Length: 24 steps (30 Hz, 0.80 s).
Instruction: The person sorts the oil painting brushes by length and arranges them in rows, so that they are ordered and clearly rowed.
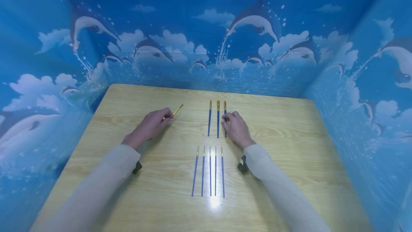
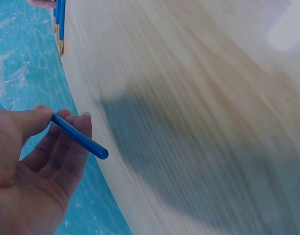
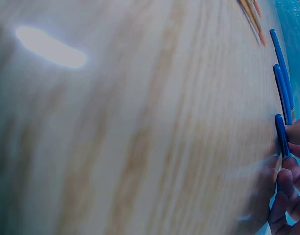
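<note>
My left hand [image 1: 151, 122] pinches a paintbrush [image 1: 178, 109] between thumb and fingers, over the left part of the table. The brush's gold ferrule points up and right, and its blue handle end [image 2: 86, 139] sticks out below the thumb in the left wrist view. On the right, my right hand [image 1: 237, 129] has thumb and fingertips around the blue handle [image 3: 281, 132] of the rightmost brush [image 1: 225, 106] in a row of three. The middle flat brush [image 1: 218, 117] and the left brush [image 1: 210, 117] lie beside it, bristles toward the far edge.
Several thin blue-handled brushes [image 1: 210, 174] lie in a nearer row, tips pointing away from me. The wood-grain table [image 1: 283, 174] has a bright light reflection near them. A blue dolphin-print curtain [image 1: 193, 28] stands around the far side and both flanks.
</note>
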{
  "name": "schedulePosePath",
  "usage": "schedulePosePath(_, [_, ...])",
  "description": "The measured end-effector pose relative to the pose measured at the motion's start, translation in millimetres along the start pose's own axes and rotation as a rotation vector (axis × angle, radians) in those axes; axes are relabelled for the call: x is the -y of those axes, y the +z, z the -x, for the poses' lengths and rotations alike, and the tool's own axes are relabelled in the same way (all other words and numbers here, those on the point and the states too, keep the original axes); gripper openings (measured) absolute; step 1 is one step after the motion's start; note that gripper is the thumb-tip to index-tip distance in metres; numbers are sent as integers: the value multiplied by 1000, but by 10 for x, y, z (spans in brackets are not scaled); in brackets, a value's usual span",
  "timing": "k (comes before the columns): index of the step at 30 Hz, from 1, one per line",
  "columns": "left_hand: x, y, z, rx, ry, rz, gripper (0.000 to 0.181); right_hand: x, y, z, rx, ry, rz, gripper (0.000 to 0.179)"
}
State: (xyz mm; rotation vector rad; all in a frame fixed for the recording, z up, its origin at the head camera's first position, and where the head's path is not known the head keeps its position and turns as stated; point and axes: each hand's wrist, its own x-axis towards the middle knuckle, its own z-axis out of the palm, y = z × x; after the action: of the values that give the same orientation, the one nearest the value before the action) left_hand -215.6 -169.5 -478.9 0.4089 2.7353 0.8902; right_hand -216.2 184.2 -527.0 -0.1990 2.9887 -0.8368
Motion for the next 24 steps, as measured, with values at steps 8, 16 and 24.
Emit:
schedulePosePath(8, [-206, 129, -200, 71, -26, 32, 36, -13, -1, -8, 1, -5, -10, 32])
schedulePosePath(16, [-334, 252, -330, 103, -35, 44, 44, 2, -4, -3, 3, -11, -13, 34])
schedulePosePath(24, [-410, 407, -501, 88, -59, 51, 49, -15, 3, -8, 0, -4, -12, 33])
